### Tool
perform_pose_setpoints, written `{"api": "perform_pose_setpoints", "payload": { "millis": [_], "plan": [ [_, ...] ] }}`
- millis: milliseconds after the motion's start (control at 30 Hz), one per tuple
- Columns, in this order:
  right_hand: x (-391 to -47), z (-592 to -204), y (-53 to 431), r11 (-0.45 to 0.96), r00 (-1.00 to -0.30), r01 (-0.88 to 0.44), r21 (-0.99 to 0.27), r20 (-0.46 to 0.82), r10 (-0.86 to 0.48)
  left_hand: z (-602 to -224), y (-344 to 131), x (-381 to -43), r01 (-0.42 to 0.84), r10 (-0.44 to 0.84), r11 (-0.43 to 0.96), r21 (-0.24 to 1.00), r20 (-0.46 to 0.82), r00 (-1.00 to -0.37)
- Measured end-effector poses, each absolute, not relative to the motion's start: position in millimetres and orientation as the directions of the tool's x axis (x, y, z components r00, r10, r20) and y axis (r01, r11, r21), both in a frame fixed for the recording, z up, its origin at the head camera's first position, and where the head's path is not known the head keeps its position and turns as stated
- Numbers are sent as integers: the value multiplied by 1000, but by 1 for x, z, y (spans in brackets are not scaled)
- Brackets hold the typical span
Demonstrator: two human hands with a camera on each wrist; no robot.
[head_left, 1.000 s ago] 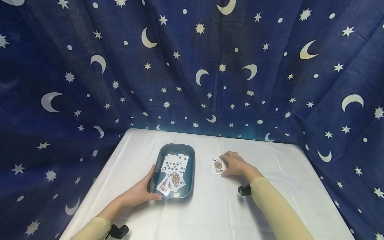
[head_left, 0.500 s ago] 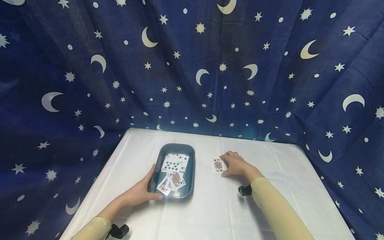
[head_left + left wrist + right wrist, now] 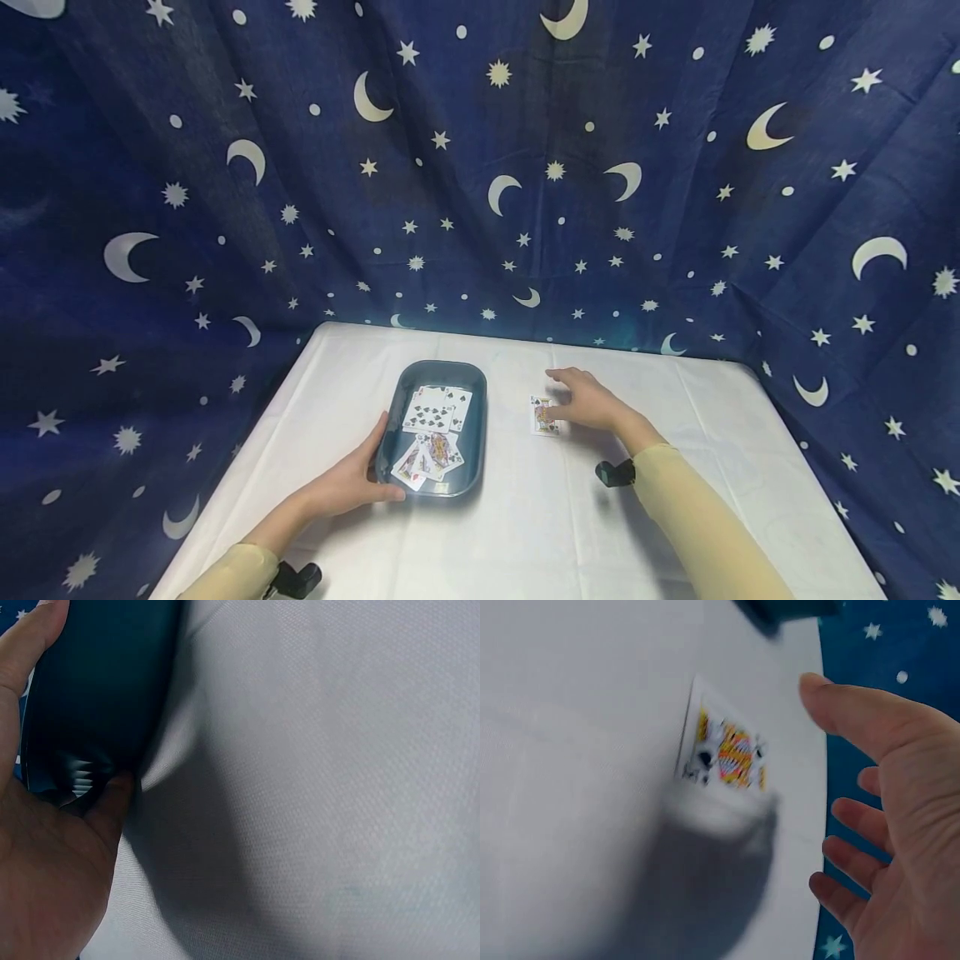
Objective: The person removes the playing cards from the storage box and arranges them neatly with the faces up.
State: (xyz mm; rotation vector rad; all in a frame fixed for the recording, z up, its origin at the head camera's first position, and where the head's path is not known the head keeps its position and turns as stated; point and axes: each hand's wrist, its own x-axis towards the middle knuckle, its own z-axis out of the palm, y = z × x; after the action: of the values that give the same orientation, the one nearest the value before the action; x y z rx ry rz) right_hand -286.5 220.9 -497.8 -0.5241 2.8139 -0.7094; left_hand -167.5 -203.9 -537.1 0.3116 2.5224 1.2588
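A dark blue-green tray holds two overlapping groups of playing cards: number cards with black pips towards the back and face cards towards the front. My left hand grips the tray's near-left corner, thumb at the front edge and fingers along the left side; the left wrist view shows the thumb against the tray wall. To the right of the tray, a face card with a black suit mark lies face up on the table. Above it my right hand is spread, holding nothing.
A white cloth covers the table. Behind and at both sides hangs a dark blue curtain with moons and stars. Black wrist devices show below the sleeves.
My right hand has come off the face card, rising slightly with its fingers spreading away from the card's edges. The card, the tray and my left hand have stayed in place.
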Motion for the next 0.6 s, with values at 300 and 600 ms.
{"api": "perform_pose_setpoints", "payload": {
  "millis": [300, 600],
  "plan": [
    [-284, -476, 190, 805, -908, -371, -464, 1, -418, -537, -204, -167, 50, 326, 586, 809, -179, -928],
    [-278, -464, 149, 761, -870, -470, -448, 92, -483, -537, -204, -167, 46, 319, 595, 803, -183, -930]
  ]
}}
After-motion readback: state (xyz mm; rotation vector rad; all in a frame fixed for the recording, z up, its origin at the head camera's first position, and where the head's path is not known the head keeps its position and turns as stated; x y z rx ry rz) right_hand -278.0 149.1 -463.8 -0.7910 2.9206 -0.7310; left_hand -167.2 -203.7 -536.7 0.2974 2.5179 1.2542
